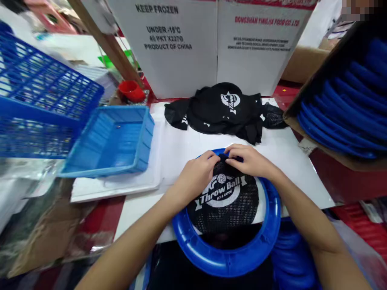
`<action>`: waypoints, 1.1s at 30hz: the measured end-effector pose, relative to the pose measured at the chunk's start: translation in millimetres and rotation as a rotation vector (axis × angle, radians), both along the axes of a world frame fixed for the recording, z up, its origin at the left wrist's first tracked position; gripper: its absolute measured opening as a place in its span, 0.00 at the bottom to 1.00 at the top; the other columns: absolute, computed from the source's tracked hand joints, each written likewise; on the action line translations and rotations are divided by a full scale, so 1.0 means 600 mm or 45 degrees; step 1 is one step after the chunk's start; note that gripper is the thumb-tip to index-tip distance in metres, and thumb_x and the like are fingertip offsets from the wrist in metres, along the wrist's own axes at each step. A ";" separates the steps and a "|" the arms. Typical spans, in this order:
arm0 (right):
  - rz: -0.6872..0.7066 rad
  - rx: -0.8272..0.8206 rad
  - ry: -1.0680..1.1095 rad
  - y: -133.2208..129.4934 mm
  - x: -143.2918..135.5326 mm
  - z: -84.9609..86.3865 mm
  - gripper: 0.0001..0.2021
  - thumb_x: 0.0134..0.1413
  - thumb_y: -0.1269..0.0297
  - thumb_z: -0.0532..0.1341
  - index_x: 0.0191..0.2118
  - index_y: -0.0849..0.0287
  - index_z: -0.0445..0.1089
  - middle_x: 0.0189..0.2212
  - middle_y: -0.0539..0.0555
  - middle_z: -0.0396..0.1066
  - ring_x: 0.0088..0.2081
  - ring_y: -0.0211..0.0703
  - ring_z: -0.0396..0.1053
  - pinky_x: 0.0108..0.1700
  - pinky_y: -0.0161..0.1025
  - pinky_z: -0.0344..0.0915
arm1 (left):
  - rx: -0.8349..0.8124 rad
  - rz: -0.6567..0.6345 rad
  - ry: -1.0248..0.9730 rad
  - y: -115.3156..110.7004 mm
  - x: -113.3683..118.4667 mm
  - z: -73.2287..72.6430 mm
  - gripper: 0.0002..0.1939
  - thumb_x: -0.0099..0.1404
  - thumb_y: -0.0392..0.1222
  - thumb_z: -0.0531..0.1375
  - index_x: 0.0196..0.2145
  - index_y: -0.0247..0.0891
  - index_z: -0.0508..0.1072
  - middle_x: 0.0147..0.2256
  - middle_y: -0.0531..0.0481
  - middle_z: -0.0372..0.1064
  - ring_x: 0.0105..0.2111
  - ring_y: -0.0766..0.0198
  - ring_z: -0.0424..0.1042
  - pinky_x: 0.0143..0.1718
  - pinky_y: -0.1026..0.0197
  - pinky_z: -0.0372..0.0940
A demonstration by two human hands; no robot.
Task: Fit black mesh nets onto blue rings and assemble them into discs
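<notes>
A: Where is the black mesh disc (238, 215)?
B: It lies inside the opening of the blue ring (226, 264), with its printed side up. The far part of the ring rests on the white tabletop (302, 177), and the near part goes past the edge, maybe so that it is close to the body.

A: And how are the hands?
B: They are close together at the far side of the ring, with a small gap between. The left hand (198, 173) pinches the upper edge of the disc. The right hand (248, 159) has bent fingers at the ring and this same edge; if they are closed on it, I cannot tell. I think two hands meet there to control the soft mesh against the stiff ring.

A: What is around?
B: Just behind, a loose pile of black printed pieces (208, 108), probably put within easy reach. On the left is a blue tray (105, 171), on the right a tilted box with blue rings (341, 117), its opening toward the person. White cartons (181, 68) stand behind the pile.
</notes>
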State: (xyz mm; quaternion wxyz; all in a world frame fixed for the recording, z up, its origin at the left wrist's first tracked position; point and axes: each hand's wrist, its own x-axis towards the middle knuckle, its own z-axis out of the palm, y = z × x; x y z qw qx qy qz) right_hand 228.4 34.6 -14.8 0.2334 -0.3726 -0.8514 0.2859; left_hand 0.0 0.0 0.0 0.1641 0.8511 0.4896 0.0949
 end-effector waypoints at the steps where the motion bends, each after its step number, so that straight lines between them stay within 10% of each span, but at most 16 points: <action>1: -0.012 0.006 0.005 0.000 -0.001 0.000 0.09 0.67 0.66 0.62 0.32 0.56 0.69 0.47 0.58 0.78 0.48 0.49 0.76 0.54 0.47 0.69 | 0.004 -0.008 0.020 0.000 0.000 -0.003 0.17 0.75 0.28 0.54 0.54 0.36 0.78 0.53 0.42 0.75 0.47 0.51 0.79 0.48 0.51 0.75; 33: -0.257 -0.064 -0.030 0.021 -0.027 -0.012 0.12 0.57 0.70 0.61 0.23 0.56 0.64 0.36 0.51 0.78 0.38 0.42 0.72 0.44 0.39 0.62 | 0.004 -0.005 0.121 -0.010 0.014 -0.010 0.17 0.80 0.38 0.52 0.60 0.34 0.74 0.53 0.37 0.71 0.40 0.54 0.79 0.42 0.53 0.75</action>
